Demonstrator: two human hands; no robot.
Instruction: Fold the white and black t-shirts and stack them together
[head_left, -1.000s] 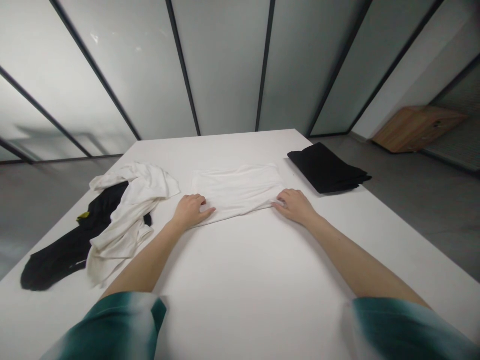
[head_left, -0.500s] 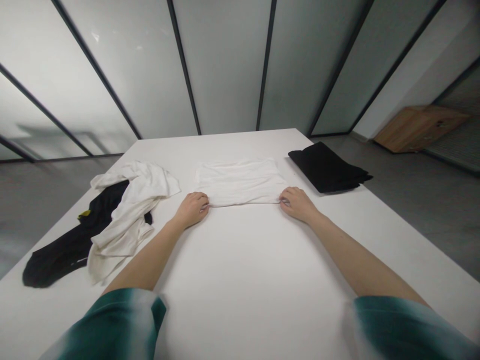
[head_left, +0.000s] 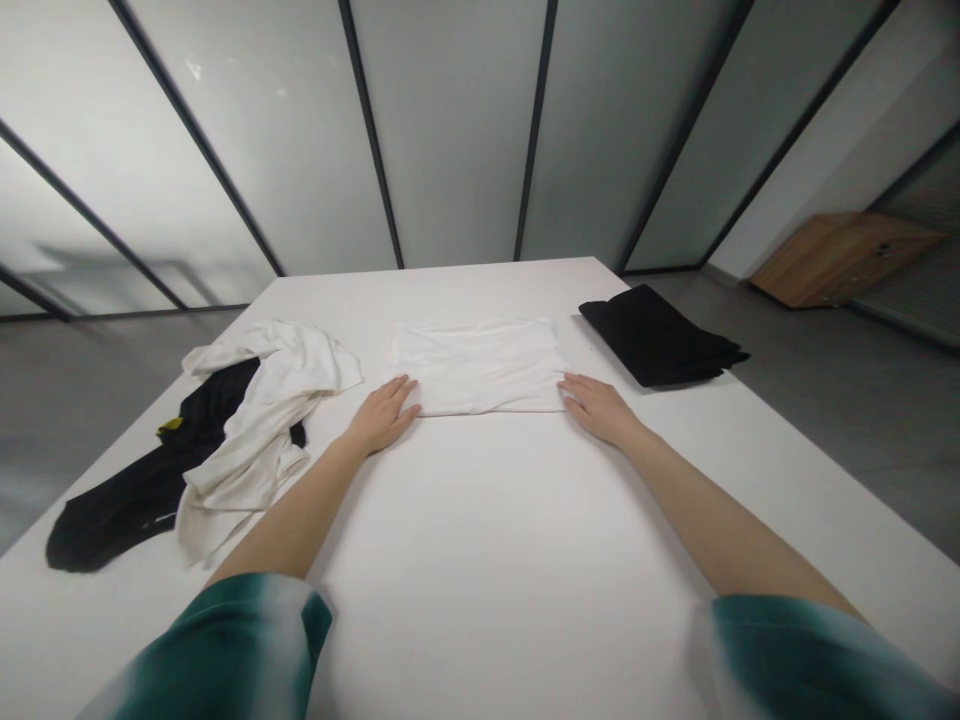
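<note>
Now the left hand [head_left: 382,420] and right hand [head_left: 598,410] lie flat by the folded white cloth [head_left: 478,367], fingers [head_left: 399,397] holding nothing.

White cloth [head_left: 478,367] looks soft, the tabletop [head_left: 495,520] matt (smooth too).

Open left hand [head_left: 381,416] and right hand [head_left: 598,410] just beside a folded white garment [head_left: 478,367]

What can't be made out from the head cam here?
Head view, all items:
Folded white cloth: folds hide what garment it is.
Black garment: middle hidden under crumpled white cloth.
Yellow patch: too small to identify.
Left sleeve, right sleeve: blurred, cut off by bottom edge.
</note>
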